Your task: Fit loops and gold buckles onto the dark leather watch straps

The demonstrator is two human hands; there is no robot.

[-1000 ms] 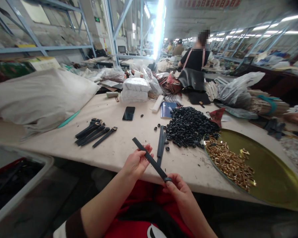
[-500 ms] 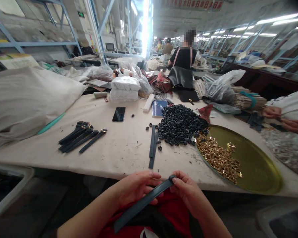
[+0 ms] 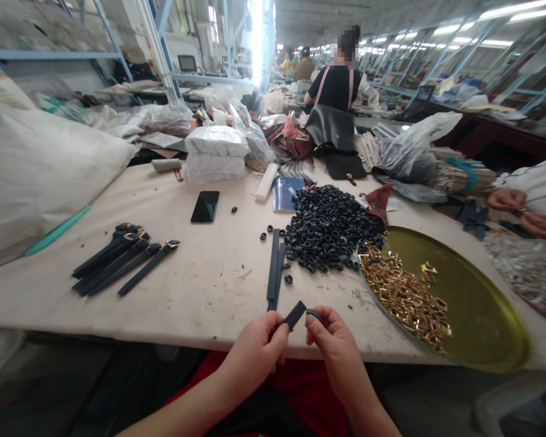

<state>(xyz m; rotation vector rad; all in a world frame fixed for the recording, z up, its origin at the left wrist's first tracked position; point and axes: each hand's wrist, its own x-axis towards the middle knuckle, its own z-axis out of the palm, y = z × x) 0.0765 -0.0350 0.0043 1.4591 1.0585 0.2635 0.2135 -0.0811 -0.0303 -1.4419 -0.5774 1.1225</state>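
Note:
My left hand [image 3: 259, 349] is closed on a dark strap [image 3: 295, 315], whose squared end sticks out between thumb and fingers. Just to its right, my right hand [image 3: 334, 340] pinches a small dark loop [image 3: 313, 314] near that end; a narrow gap shows between them. Beyond my hands, two dark strips [image 3: 273, 267] lie on the table beside a big heap of black loops [image 3: 330, 227]. A round golden tray [image 3: 486, 303] holds many gold buckles [image 3: 404, 291]. Several straps with buckles [image 3: 122, 258] lie at the left.
A phone [image 3: 204, 207], a blue booklet [image 3: 286, 194] and white wrapped packs [image 3: 216, 155] lie farther back. A large white sack [image 3: 45, 170] covers the left side. At the right edge another person's hands [image 3: 528, 212] work over a pile of small pieces.
My left hand has closed on the strap, which now points up and away. The loop in my right hand is now apart from the strap's end. The view has shifted slightly.

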